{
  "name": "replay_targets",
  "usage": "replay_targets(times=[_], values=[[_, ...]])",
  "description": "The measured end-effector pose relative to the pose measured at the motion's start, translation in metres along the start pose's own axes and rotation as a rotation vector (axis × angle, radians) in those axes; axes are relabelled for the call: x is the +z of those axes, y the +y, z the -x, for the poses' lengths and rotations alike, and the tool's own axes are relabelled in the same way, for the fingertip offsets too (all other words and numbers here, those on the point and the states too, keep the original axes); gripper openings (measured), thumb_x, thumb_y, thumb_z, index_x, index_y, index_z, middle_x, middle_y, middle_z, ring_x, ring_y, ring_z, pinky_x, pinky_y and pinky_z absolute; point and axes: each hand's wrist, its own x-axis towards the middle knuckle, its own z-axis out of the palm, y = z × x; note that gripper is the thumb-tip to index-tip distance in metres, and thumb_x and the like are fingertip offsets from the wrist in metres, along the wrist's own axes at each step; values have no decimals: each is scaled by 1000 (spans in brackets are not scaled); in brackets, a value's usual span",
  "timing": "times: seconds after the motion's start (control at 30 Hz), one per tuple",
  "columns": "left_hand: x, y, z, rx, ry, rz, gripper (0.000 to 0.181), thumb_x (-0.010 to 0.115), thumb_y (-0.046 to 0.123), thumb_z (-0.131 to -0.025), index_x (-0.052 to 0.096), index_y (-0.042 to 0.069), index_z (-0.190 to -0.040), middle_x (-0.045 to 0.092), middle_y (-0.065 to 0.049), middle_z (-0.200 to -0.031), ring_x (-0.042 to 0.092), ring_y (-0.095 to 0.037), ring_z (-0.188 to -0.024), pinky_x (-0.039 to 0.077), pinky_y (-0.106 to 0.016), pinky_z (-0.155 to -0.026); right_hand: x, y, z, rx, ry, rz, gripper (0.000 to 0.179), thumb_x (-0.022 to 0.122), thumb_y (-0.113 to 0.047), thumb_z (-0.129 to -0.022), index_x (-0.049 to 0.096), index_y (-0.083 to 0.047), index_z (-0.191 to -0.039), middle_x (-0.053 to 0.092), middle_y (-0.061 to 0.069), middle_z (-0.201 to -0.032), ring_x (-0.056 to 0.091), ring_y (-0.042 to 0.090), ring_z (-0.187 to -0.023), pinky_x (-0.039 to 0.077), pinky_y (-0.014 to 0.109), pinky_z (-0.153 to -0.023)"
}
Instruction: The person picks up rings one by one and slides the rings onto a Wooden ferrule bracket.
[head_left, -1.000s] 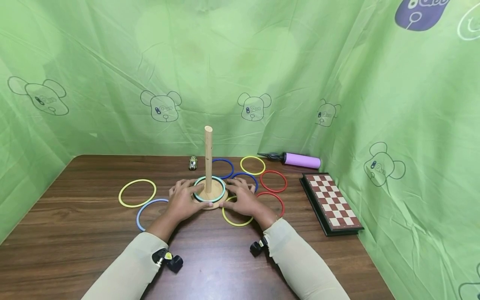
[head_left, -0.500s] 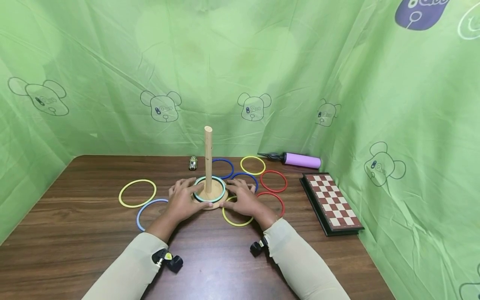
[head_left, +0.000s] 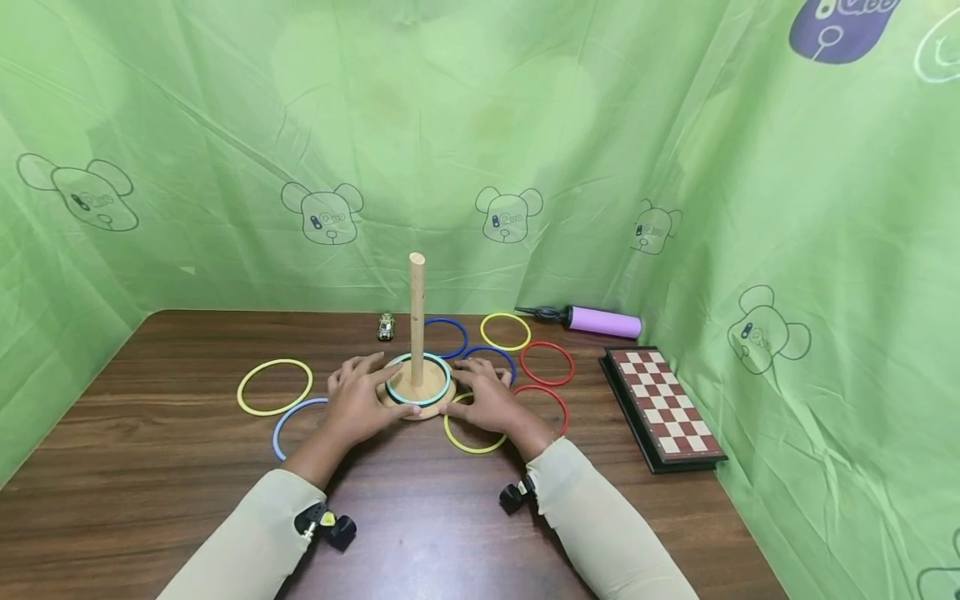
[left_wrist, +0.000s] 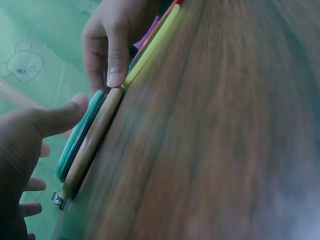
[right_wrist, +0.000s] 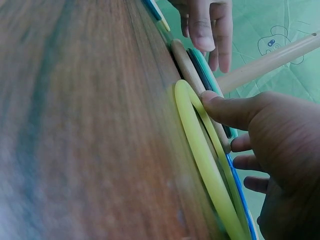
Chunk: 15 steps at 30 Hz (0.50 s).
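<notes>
A wooden peg stand stands upright on the table, its round base encircled by a teal ring lying over a dark ring. On the right side of the base my right hand grips the edge, thumb at the front rim and fingers curved round toward the back. My left hand is spread at the left side, thumb and fingers apart and relaxed. In the left wrist view its thumb shows a little off the rings. A yellow ring lies right under my right hand.
Yellow and light blue rings lie left of the stand. To the right and behind are blue, yellow and red rings. A toy car, a purple pump and a chessboard sit farther out. Green curtain encloses the table.
My left hand has shifted slightly left, away from the base and rings. My right hand and the stand look unmoved.
</notes>
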Motion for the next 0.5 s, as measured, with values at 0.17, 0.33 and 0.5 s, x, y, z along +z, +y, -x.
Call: replay_targets(times=[0.17, 0.33, 0.5], values=[[-8, -5, 6, -9, 9, -15, 94, 95, 64, -74, 67, 20, -152, 51, -25, -165, 43, -53, -149, 29, -78, -116, -1, -1, 0, -3, 4, -7, 73, 84, -48, -96, 62, -11, -156, 50, 13, -169, 36, 40, -160, 21, 73, -119], [-15, -12, 11, -17, 21, -24, 92, 95, 64, -74, 69, 20, -150, 51, -25, -164, 43, -57, -148, 29, -80, -116, 0, -1, 0, 2, 5, -10, 73, 85, -45, -95, 62, -9, -155, 51, 15, -168, 36, 42, -159, 21, 73, -117], [-22, -18, 17, -19, 24, -31, 91, 93, 65, -75, 70, 18, -149, 51, -24, -164, 42, -58, -147, 28, -81, -115, 0, -2, 0, 15, -10, -18, 73, 83, -48, -96, 61, -13, -157, 49, 12, -170, 34, 40, -162, 20, 72, -120]])
